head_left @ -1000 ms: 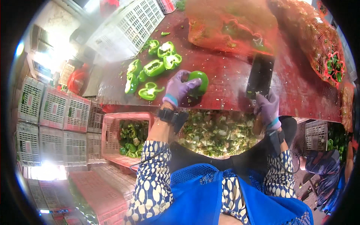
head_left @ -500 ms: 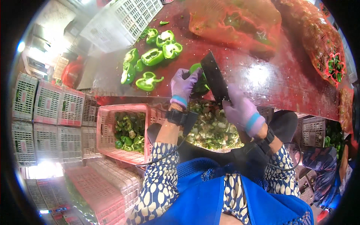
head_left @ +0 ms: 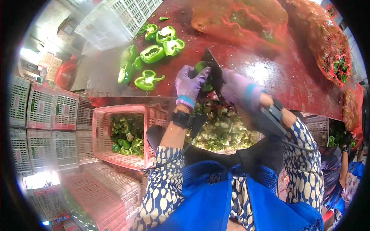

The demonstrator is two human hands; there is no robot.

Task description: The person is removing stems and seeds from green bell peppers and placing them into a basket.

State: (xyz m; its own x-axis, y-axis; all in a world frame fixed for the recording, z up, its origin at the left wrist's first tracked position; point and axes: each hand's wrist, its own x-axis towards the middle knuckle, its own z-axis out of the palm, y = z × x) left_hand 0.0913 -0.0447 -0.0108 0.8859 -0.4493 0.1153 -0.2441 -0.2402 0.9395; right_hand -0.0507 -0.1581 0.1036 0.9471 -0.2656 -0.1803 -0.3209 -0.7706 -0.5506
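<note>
In a purple glove, my left hand (head_left: 188,85) is closed around a green bell pepper (head_left: 200,66) at the table's near edge. My right hand (head_left: 238,87), also gloved, grips a dark, broad-bladed knife (head_left: 212,67). Its blade stands against the pepper's right side and hides part of it; whether it has cut in, I cannot tell. The knife's handle is hidden by my fingers. Left of my hands, several cut bell pepper pieces (head_left: 152,54) lie on the red table (head_left: 173,82), some with their pale cores showing.
Pepper trimmings (head_left: 223,131) fill a container below my hands. A pink crate (head_left: 101,156) beside it holds green pieces. A white crate (head_left: 102,30) stands at the table's far left, red mesh sacks (head_left: 243,23) at the back. Stacked crates (head_left: 40,107) line the left.
My right hand and the knife have shifted slightly left and up, bringing the blade closer over the pepper. My left hand keeps its hold. The whole view has shifted a little.
</note>
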